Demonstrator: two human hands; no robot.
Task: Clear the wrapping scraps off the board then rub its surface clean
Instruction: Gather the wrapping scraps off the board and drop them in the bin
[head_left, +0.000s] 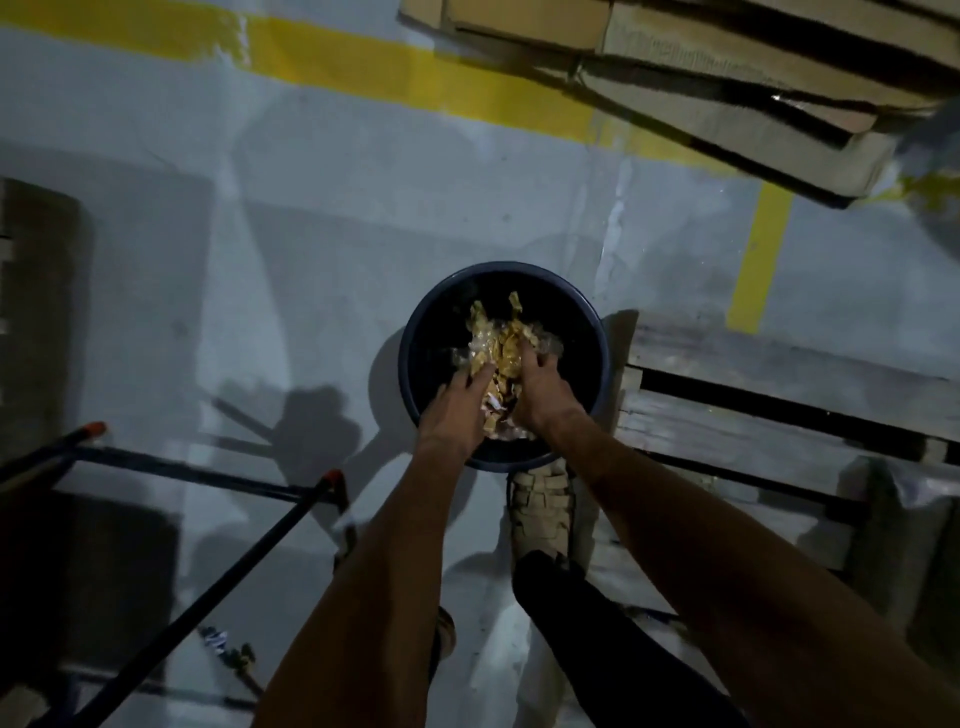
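Scraps are the business of this moment, though the board they came from is nowhere in view. Largest in the scene is the grey floor (322, 218) with its yellow painted lines (395, 73), then the stacked cardboard (727, 67) at top right and the wooden pallet (779, 395) to the person's right. Next comes the dark round bin (415, 364) standing on the floor just ahead of a tan shoe (540, 514), with black poles (208, 587) tipped in orange off to the left. Over the bin's mouth the left hand (457, 410) and right hand (540, 389) press in from either side on a bundle of wrapping scraps (501, 353), gold and clear crinkled film. Both sets of fingers are curled around the wad, gripping it between them; the bundle sits at or just inside the rim, and whether it already rests on what lies below cannot be told. By the look of things the clearing step is near its end: the next move calls for letting go so the wad falls in, then returning to the board to rub its surface, which remains undone.
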